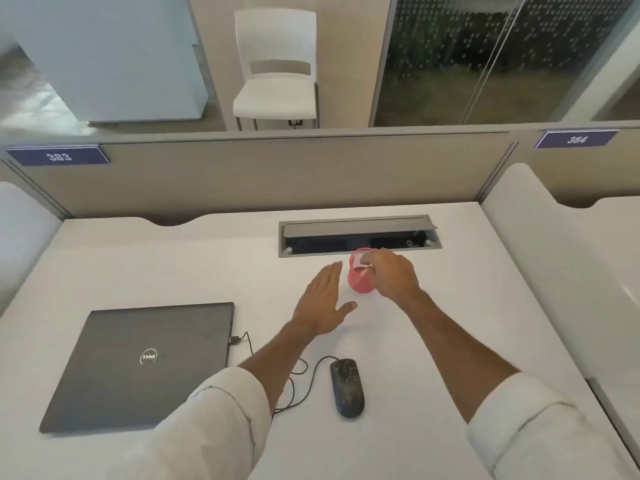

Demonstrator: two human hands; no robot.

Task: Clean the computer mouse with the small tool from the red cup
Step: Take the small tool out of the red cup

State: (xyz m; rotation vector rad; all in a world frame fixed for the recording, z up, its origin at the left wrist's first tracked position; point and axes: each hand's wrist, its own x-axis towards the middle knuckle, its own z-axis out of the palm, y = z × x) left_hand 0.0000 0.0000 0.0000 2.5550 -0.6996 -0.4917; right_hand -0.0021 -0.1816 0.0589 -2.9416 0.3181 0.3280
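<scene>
A red mesh cup (357, 278) stands on the white desk near the middle back. My right hand (391, 274) is over its right rim, fingers curled at the mouth around something small and pale; I cannot tell what it is. My left hand (323, 303) hovers flat and open just left of the cup, not touching it. A dark, dirty wired computer mouse (347, 386) lies nearer to me, between my forearms.
A closed grey laptop (142, 365) lies at the left, the mouse cable (301, 379) running to its side. An open cable hatch (358, 235) is set in the desk behind the cup. A beige partition (259, 174) closes the back.
</scene>
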